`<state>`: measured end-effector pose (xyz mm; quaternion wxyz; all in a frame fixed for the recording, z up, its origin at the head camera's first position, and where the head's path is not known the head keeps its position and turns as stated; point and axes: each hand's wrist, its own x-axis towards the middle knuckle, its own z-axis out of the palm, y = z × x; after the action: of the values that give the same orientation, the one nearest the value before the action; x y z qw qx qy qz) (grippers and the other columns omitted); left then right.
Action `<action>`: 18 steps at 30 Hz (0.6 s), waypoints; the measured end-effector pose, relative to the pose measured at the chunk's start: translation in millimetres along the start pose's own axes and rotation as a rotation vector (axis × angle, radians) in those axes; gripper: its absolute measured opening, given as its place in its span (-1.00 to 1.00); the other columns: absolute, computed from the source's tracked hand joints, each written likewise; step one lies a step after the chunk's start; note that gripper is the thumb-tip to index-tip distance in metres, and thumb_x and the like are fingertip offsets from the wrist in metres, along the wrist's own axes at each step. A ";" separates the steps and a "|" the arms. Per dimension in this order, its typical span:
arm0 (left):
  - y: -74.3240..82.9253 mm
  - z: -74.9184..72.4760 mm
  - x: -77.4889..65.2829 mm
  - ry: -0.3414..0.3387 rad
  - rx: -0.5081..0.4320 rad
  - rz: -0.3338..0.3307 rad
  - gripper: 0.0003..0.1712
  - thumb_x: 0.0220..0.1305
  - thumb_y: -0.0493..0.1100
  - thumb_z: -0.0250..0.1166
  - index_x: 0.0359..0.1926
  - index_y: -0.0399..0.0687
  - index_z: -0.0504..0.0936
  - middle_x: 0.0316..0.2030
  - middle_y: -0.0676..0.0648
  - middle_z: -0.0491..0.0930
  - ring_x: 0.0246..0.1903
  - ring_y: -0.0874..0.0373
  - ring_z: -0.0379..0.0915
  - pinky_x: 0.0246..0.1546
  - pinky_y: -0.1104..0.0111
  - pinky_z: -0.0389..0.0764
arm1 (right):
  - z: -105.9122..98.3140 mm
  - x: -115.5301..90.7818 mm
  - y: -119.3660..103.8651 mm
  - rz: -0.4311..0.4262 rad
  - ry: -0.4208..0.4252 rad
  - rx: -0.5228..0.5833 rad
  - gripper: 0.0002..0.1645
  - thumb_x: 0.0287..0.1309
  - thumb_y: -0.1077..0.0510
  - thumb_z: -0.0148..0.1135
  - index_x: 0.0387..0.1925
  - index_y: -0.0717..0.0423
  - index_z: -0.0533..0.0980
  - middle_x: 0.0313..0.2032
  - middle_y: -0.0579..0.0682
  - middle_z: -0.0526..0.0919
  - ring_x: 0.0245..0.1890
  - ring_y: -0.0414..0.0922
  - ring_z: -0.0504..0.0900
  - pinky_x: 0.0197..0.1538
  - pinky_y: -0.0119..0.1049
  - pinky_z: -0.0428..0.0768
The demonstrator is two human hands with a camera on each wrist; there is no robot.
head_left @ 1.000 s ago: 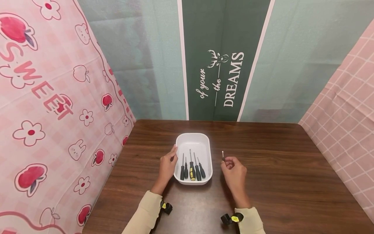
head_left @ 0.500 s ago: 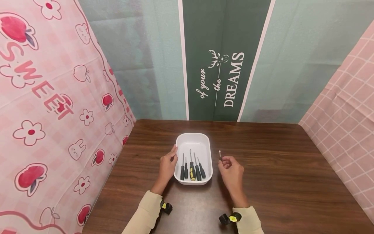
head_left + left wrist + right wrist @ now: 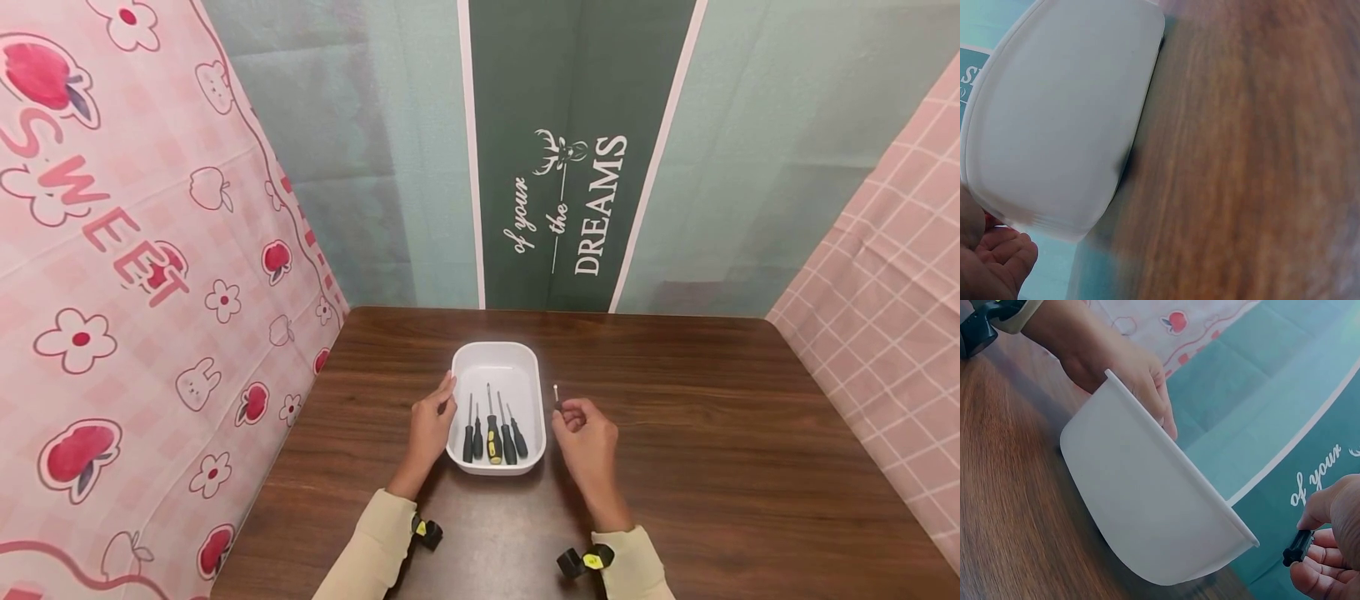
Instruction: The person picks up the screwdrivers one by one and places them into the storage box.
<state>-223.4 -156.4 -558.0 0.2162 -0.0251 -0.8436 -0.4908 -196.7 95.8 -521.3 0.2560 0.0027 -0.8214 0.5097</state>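
On the table a white rectangular tray holds several dark-handled screwdrivers lying side by side, shafts pointing away from me. The middle one, a screwdriver with yellow patches, has the thickest handle. My left hand grips the tray's left rim; in the left wrist view its fingers curl at the rim corner. Just right of the tray, my right hand pinches a small screwdriver, shaft up and away. In the right wrist view its black handle shows between thumb and fingers; the rest is hidden.
The brown wooden table reaches to a green cloth backdrop behind. A pink patterned cloth hangs at the left, and a pink checked cloth at the right.
My right hand has moved left with the small screwdriver, closer to the tray's right side. The left hand, the tray and the screwdrivers in it have stayed in place.
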 end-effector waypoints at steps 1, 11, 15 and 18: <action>0.0 0.0 0.0 0.001 0.001 -0.002 -0.60 0.34 -0.44 0.23 0.19 -0.31 0.61 0.23 -0.16 0.54 0.23 -0.03 0.47 0.26 0.10 0.46 | 0.8 -0.1 0.0 -0.002 0.000 -0.004 -0.87 -0.05 0.39 0.45 -0.40 0.27 0.64 -0.56 0.01 0.67 -0.57 -0.24 0.54 -0.48 -0.65 0.45; 0.9 -0.5 1.4 -0.001 0.001 -0.010 -0.61 0.36 -0.42 0.23 0.19 -0.28 0.62 0.23 -0.14 0.54 0.24 0.00 0.46 0.27 0.13 0.45 | 6.5 -0.5 -4.9 0.001 -0.027 -0.001 -0.88 -0.02 0.38 0.45 -0.38 0.28 0.65 -0.56 0.00 0.67 -0.57 -0.21 0.55 -0.49 -0.63 0.45; -0.2 -0.1 1.0 0.002 0.002 -0.002 -0.61 0.35 -0.43 0.24 0.19 -0.29 0.61 0.22 -0.16 0.54 0.23 -0.02 0.47 0.26 0.12 0.46 | 8.2 -2.0 -5.6 0.006 -0.032 -0.019 -0.88 -0.02 0.37 0.46 -0.38 0.26 0.66 -0.55 -0.02 0.68 -0.56 -0.21 0.56 -0.47 -0.63 0.46; -1.0 0.5 0.7 0.007 0.004 0.007 -0.60 0.33 -0.45 0.24 0.18 -0.32 0.61 0.22 -0.18 0.55 0.22 -0.04 0.48 0.23 0.08 0.47 | 9.6 -4.2 -6.1 0.012 -0.036 -0.020 -0.87 -0.04 0.36 0.46 -0.38 0.24 0.66 -0.55 -0.03 0.67 -0.56 -0.20 0.56 -0.47 -0.62 0.46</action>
<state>-224.5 -156.6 -558.8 0.2210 -0.0260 -0.8439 -0.4883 -195.4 83.7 -521.3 0.2379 0.0045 -0.8310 0.5028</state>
